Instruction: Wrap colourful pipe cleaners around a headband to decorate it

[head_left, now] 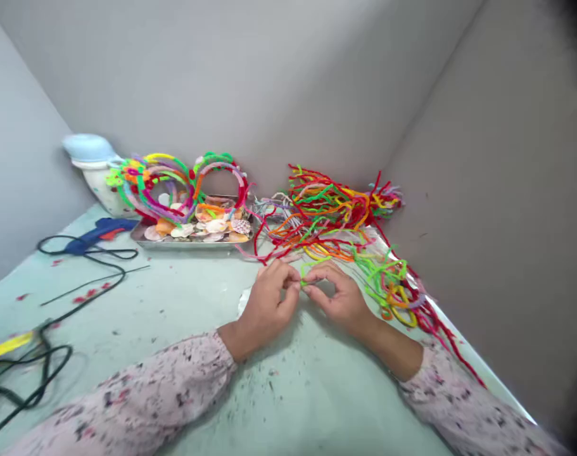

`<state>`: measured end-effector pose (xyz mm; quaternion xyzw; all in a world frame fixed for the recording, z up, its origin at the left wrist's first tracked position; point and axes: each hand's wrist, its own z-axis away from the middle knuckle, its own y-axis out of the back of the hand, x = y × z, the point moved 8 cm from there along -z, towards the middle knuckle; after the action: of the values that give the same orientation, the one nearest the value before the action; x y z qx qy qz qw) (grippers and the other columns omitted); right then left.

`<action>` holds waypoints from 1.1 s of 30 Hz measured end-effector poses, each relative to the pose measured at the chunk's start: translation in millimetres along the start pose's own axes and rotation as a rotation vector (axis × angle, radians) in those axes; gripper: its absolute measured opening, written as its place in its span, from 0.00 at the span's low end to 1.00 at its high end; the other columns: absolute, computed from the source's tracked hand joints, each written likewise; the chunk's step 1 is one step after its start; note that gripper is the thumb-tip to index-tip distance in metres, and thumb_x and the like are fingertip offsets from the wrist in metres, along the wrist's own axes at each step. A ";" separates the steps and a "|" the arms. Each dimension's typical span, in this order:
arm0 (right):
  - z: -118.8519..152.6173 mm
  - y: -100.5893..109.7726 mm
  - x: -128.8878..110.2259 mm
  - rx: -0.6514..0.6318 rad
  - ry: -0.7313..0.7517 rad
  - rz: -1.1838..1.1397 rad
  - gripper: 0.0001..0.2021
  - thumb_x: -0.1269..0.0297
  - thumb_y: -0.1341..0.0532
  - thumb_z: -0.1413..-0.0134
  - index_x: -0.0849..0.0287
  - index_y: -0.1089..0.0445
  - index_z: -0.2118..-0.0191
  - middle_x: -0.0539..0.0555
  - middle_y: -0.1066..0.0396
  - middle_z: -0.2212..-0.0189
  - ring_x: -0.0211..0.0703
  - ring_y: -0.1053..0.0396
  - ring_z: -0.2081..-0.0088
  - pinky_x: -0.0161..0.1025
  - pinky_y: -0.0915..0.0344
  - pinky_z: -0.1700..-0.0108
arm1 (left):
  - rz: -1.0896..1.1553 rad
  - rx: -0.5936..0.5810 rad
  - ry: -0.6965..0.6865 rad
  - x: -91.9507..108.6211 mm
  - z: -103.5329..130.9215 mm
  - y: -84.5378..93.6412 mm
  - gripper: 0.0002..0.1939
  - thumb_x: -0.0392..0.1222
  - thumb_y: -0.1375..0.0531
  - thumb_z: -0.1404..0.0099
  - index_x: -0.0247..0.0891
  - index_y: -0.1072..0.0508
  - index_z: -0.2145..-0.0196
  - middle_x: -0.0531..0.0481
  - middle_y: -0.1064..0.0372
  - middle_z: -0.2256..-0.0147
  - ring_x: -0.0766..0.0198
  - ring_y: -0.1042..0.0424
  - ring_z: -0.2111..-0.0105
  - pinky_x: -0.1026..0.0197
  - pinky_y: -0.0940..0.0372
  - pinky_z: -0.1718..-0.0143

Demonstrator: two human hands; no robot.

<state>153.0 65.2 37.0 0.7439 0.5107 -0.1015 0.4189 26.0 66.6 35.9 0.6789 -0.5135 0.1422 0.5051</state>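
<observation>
A green pipe cleaner (303, 276) is pinched between my two hands, above the middle of the table. My left hand (275, 296) closes thumb and forefinger on it from one side. From the other side my right hand (338, 294) pinches it too, the fingertips of both hands nearly meeting. A bent green length rises above the fingertips; the rest of its shape is hidden by the fingers. Just behind and to the right of my hands lies a loose heap of colourful pipe cleaners (336, 206), with green and yellow curled ones (387, 285) beside my right hand.
A metal tray (197, 246) of seashells (215, 227) stands at the back, with pipe-cleaner rings (221, 161) on it. Left of it are a blue glue gun (93, 234) and a white cup with a light blue lid (92, 149). A dark cord (86, 304) loops across the left side.
</observation>
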 end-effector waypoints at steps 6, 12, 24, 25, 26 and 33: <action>-0.1 -1.5 -0.3 -0.006 0.005 0.013 0.06 0.68 0.37 0.48 0.53 0.32 0.63 0.51 0.30 0.68 0.43 0.33 0.63 0.43 0.36 0.58 | 0.028 0.026 0.012 -0.7 -0.7 2.0 0.03 0.32 0.48 0.38 0.37 0.36 0.67 0.50 0.38 0.67 0.63 0.38 0.63 0.58 0.43 0.60; -0.1 -2.9 0.1 -0.029 -0.028 0.036 0.05 0.67 0.38 0.46 0.54 0.32 0.62 0.52 0.31 0.67 0.44 0.33 0.63 0.44 0.37 0.58 | 0.019 0.029 0.018 -0.4 0.4 3.3 0.03 0.33 0.48 0.38 0.37 0.36 0.67 0.50 0.38 0.67 0.63 0.38 0.64 0.59 0.43 0.60; -0.5 -4.6 -1.8 -0.075 -0.041 0.054 0.02 0.65 0.39 0.45 0.55 0.33 0.64 0.51 0.32 0.68 0.43 0.34 0.63 0.42 0.38 0.58 | 0.013 0.023 0.014 -0.8 0.2 2.4 0.03 0.33 0.48 0.38 0.37 0.35 0.67 0.50 0.38 0.68 0.63 0.39 0.64 0.58 0.43 0.61; -0.4 -4.5 -2.1 -0.073 -0.037 0.054 0.02 0.66 0.39 0.45 0.55 0.33 0.64 0.51 0.32 0.68 0.43 0.34 0.63 0.42 0.38 0.58 | 0.012 0.024 0.012 -0.7 0.2 2.3 0.03 0.33 0.48 0.38 0.37 0.35 0.67 0.50 0.38 0.68 0.63 0.39 0.64 0.58 0.43 0.61; -0.3 -4.3 -2.4 -0.068 -0.031 0.055 0.03 0.66 0.39 0.45 0.55 0.33 0.64 0.51 0.32 0.68 0.43 0.34 0.63 0.42 0.38 0.58 | 0.012 0.025 0.010 -0.6 0.2 2.3 0.03 0.33 0.48 0.38 0.37 0.35 0.67 0.51 0.38 0.68 0.63 0.39 0.64 0.58 0.43 0.61; -2.0 -3.7 -5.6 -0.058 0.008 0.066 0.05 0.67 0.39 0.45 0.54 0.32 0.61 0.52 0.30 0.67 0.44 0.34 0.62 0.43 0.38 0.57 | 0.012 0.028 0.011 0.2 0.4 2.8 0.03 0.33 0.48 0.37 0.37 0.36 0.67 0.51 0.38 0.67 0.63 0.39 0.64 0.58 0.43 0.61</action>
<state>146.8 63.3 39.6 0.7481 0.4904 -0.0699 0.4417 23.6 66.2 37.5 0.6820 -0.5128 0.1561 0.4975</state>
